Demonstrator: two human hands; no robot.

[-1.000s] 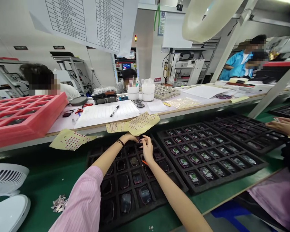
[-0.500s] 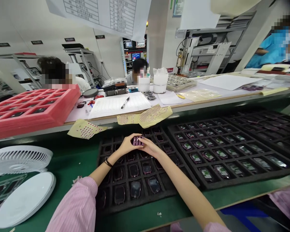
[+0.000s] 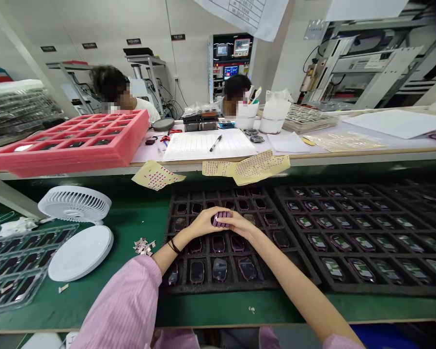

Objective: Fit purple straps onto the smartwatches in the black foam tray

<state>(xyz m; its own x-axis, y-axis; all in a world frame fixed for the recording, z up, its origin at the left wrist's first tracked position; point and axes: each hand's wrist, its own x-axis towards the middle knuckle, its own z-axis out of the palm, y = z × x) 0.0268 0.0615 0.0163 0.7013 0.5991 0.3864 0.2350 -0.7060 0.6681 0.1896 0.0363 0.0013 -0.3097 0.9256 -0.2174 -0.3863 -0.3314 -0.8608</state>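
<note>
Inward, both forearms were angled until the left hand [image 3: 201, 224] and the right hand [image 3: 238, 225] met above the black compartmented tray [image 3: 218, 289]. A small stack of purple casings [image 3: 221, 218] was gripped between them, its ends pressed by closely curled fingers [image 3: 211, 216] from both sides. That stack was held over the tray's upper middle, and a black cord bracelet [image 3: 173, 246] was worn on the left wrist.

A small stack of plum-purple pieces [image 3: 221, 219] (kind too small to tell), pinched between both hands' fingers [image 3: 233, 221].
</note>
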